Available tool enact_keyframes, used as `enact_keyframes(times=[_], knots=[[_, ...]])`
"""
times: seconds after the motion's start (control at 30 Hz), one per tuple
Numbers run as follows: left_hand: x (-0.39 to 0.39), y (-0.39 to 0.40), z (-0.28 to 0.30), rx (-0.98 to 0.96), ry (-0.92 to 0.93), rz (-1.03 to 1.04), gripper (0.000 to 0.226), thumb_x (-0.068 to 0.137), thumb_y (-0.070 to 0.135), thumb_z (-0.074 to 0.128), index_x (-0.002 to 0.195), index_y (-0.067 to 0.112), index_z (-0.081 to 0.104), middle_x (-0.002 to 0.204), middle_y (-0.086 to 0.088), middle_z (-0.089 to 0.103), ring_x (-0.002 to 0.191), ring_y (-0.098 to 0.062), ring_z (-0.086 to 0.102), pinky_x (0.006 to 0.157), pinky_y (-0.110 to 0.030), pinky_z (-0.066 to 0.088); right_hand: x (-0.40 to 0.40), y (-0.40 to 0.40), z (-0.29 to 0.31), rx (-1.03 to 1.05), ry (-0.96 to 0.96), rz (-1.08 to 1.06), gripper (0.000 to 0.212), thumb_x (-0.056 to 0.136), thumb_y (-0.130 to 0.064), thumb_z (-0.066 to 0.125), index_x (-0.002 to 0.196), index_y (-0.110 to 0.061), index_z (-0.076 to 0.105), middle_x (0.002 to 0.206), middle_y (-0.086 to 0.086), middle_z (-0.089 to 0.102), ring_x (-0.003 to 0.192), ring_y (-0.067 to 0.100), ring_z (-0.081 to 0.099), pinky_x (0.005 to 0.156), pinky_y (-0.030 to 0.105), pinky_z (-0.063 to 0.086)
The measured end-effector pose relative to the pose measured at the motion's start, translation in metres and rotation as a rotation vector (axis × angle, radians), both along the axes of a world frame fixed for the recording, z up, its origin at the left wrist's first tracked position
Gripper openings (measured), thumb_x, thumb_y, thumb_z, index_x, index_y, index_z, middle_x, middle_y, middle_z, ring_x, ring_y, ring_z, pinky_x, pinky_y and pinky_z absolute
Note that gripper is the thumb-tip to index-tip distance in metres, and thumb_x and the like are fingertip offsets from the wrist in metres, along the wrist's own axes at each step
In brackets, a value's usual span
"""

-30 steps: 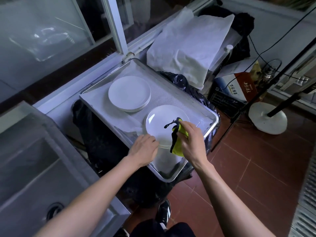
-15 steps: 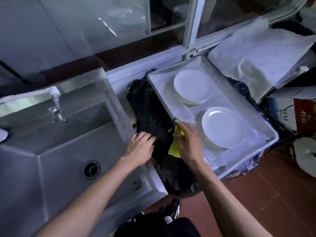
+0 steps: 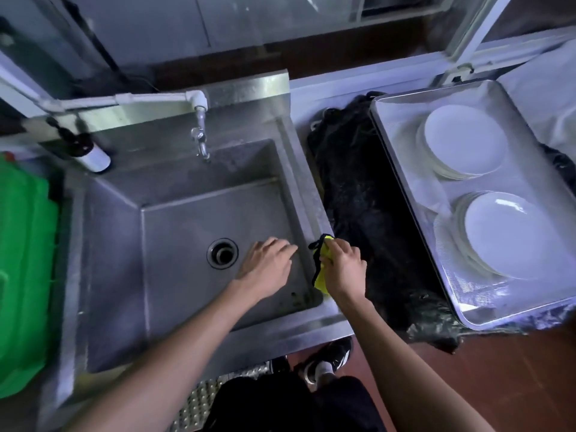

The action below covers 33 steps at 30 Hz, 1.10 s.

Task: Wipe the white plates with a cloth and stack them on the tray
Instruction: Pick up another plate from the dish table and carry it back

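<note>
Two stacks of white plates lie on the metal tray (image 3: 392, 120) at the right: a far stack (image 3: 464, 141) and a near stack (image 3: 501, 235). My right hand (image 3: 343, 266) grips a yellow cloth (image 3: 321, 269) with a black edge, over the right rim of the steel sink (image 3: 174, 275). My left hand (image 3: 268, 263) hovers over the sink basin beside the drain (image 3: 222, 253), fingers relaxed and holding nothing. Both hands are well left of the tray.
A tap (image 3: 201, 135) on a white pipe stands at the sink's back. A dark bottle (image 3: 87, 151) lies at the back left, next to a green container (image 3: 21, 275). Black plastic sheeting (image 3: 367, 194) lies between sink and tray. White cloth (image 3: 548, 88) sits behind the tray.
My view and both hands have swung left from the tray to the sink. The right hand carried the yellow cloth along; the left hand left the near plate stack.
</note>
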State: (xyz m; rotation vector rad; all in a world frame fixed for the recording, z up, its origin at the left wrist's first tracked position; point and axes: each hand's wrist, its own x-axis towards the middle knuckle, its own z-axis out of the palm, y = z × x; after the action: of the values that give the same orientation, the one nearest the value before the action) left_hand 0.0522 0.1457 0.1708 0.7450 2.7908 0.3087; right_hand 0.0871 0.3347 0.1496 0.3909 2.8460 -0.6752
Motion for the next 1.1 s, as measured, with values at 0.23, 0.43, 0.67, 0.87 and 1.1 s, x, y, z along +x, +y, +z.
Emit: enact_keyframes(times=[0.23, 0.43, 0.67, 0.87, 1.1], knots=[[0.010, -0.005, -0.007, -0.012, -0.005, -0.006, 0.042, 0.095, 0.025, 0.058, 0.137, 0.017, 0.059, 0.129, -0.001, 0.066, 0.120, -0.026, 0.058, 0.095, -0.046, 0.049, 0.006, -0.004, -0.028, 0.098, -0.095, 0.042, 0.036, 0.096, -0.016, 0.055, 0.131, -0.024, 0.053, 0.141, -0.001, 0.049, 0.122, 0.033, 0.044, 0.094, 0.050, 0.043], [0.007, 0.006, -0.003, -0.041, 0.005, -0.061, 0.042, 0.100, 0.028, 0.050, 0.141, 0.017, 0.054, 0.137, -0.001, 0.060, 0.128, -0.025, 0.050, 0.101, -0.044, 0.042, 0.011, 0.006, -0.026, 0.129, -0.127, 0.183, 0.045, 0.100, -0.020, 0.048, 0.145, -0.024, 0.043, 0.152, -0.002, 0.042, 0.136, 0.030, 0.039, 0.100, 0.051, 0.043], [-0.004, 0.031, 0.006, -0.050, 0.044, -0.123, 0.045, 0.101, 0.031, 0.048, 0.145, 0.019, 0.050, 0.147, 0.001, 0.050, 0.136, -0.022, 0.042, 0.105, -0.044, 0.039, 0.009, 0.034, 0.016, 0.104, -0.077, 0.129, 0.036, 0.101, -0.032, 0.050, 0.136, -0.024, 0.056, 0.143, -0.004, 0.053, 0.132, 0.026, 0.045, 0.099, 0.043, 0.041], [-0.014, 0.093, 0.018, 0.083, -0.009, -0.123, 0.047, 0.099, 0.031, 0.054, 0.145, 0.023, 0.051, 0.146, 0.004, 0.053, 0.135, -0.021, 0.044, 0.107, -0.043, 0.040, 0.027, 0.103, 0.054, 0.025, 0.089, -0.051, 0.035, 0.099, -0.026, 0.051, 0.132, -0.019, 0.062, 0.137, -0.001, 0.060, 0.123, 0.029, 0.053, 0.096, 0.042, 0.047], [-0.005, 0.202, 0.038, 0.237, -0.054, -0.194, 0.046, 0.100, 0.028, 0.055, 0.145, 0.021, 0.053, 0.146, 0.004, 0.055, 0.131, -0.022, 0.047, 0.109, -0.040, 0.040, 0.071, 0.210, 0.063, -0.027, 0.207, -0.346, 0.035, 0.098, -0.021, 0.058, 0.133, -0.018, 0.062, 0.137, 0.004, 0.061, 0.123, 0.032, 0.054, 0.097, 0.043, 0.046]])
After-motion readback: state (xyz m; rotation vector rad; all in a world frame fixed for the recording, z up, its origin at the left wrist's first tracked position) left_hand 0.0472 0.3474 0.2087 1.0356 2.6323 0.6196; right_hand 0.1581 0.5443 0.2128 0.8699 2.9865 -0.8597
